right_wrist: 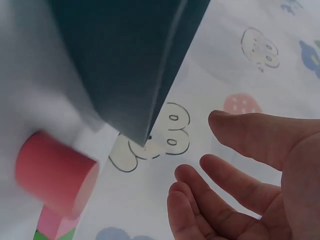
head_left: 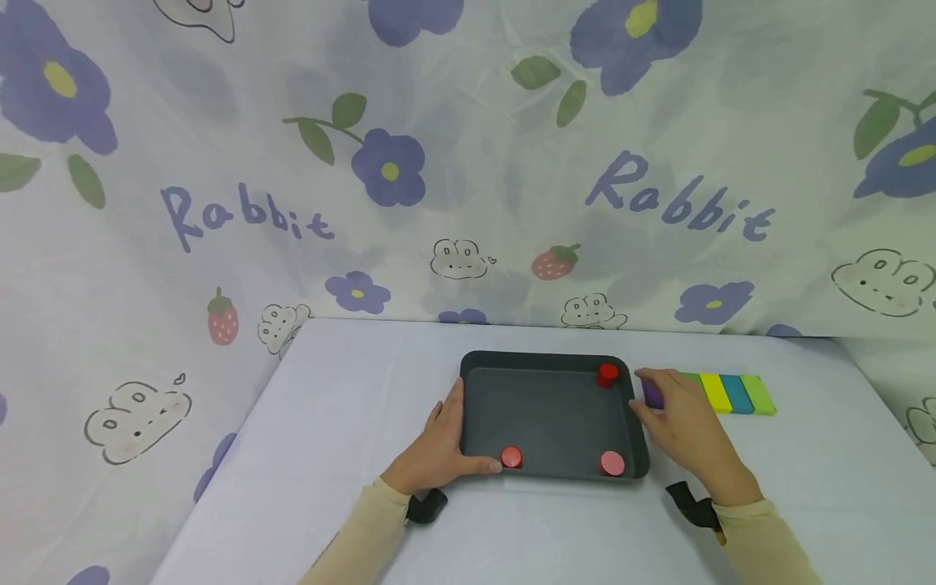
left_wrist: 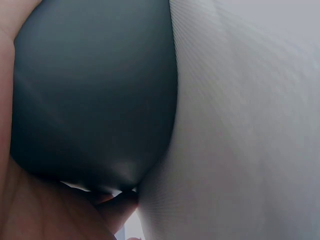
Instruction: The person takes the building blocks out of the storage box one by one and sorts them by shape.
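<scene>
The left hand grips the dark grey tray at its near-left corner, thumb along the front rim, fingers against the side. Over by the right side the right hand is poised, thumb and fingers parted, holding nothing. The tray is over the white tabletop; whether it sits flush, I can't tell. I'd judge it stiff, light and smooth, best taken by both short rims and kept level, since the red cylinder by the far-right corner, the pink-topped cylinder near-right and the red-topped cylinder at the front rim could slide or tip. A row of coloured blocks lies just right, partly behind the hand. Behind everything hangs a white cloth printed with flowers, strawberries and "Rabbit".
</scene>
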{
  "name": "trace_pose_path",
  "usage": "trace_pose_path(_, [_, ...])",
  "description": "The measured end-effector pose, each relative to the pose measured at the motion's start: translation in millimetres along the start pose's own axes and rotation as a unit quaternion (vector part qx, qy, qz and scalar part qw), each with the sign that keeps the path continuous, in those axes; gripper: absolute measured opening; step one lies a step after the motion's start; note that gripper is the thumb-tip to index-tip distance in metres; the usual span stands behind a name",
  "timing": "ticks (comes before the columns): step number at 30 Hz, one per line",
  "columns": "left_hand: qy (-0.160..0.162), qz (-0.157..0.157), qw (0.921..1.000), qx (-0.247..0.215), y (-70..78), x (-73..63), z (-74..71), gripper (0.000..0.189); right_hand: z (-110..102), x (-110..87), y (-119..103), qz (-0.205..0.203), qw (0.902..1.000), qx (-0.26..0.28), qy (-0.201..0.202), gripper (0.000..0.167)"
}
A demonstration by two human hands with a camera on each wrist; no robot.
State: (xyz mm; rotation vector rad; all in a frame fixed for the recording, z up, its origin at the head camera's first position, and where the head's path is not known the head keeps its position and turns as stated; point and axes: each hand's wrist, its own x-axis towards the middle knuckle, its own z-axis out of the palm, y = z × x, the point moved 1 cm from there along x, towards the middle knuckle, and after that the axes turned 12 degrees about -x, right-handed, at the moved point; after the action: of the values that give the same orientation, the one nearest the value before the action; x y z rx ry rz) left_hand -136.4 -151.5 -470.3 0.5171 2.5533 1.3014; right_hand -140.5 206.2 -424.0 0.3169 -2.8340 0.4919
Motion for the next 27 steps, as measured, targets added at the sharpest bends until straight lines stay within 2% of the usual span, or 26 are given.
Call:
trace_pose_path(4, [0.0, -0.002, 1.0, -0.002, -0.3, -0.6, -0.1, 0.135, 2.8, 7.1, -4.4, 0.0, 1.0, 0.004, 0.006, 0.045])
trace_pose_path(13, [-0.003, -0.003, 1.0, -0.001, 0.0, -0.1, 0.2, 0.136, 8.4, 19.1, -9.8, 0.008, 0.9999, 0.002, -0.008, 0.046])
trace_pose_path(20, [0.002, 0.003, 1.0, 0.003, -2.0, 1.7, 0.4, 0.137, 1.7, 27.5, -11.1, 0.024, 0.999, 0.009, -0.035, 0.047])
trace_pose_path(27, [-0.002, 0.0, 1.0, 0.008, -0.9, 1.9, 0.6, 0.138, -5.3, 36.9, -13.7, 0.01, 0.9994, 0.015, -0.029, 0.047])
